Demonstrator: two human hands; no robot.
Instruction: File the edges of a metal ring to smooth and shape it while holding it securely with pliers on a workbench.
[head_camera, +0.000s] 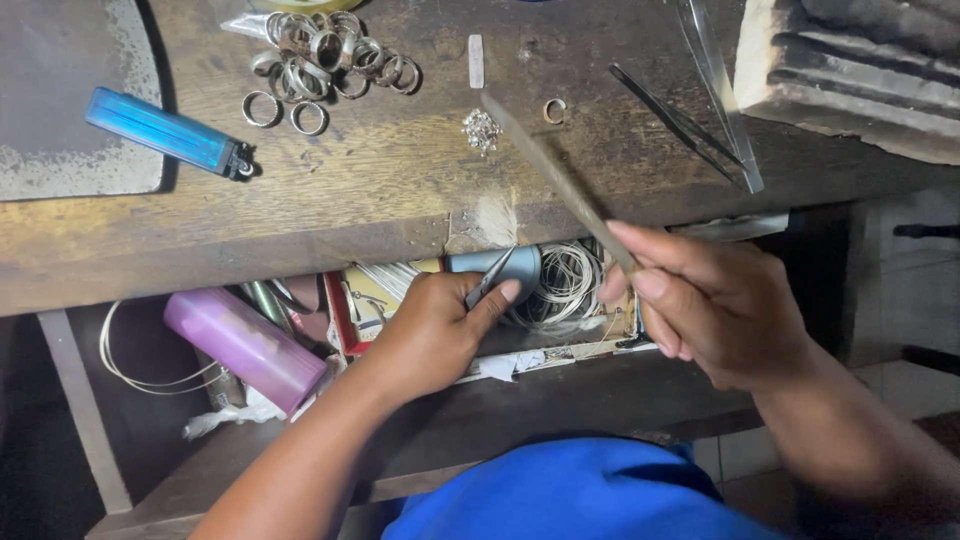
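Spanning the upper view, the worn wooden bench carries a blue lighter, a heap of silver rings, dark tweezers and a small sparkling cluster. Below its edge, an open drawer holds a pink cylinder and coiled wire. The right hand has its grip clenched on a long file angled up over the bench. The left hand pinches what looks like a slim metal piece at the bench edge.
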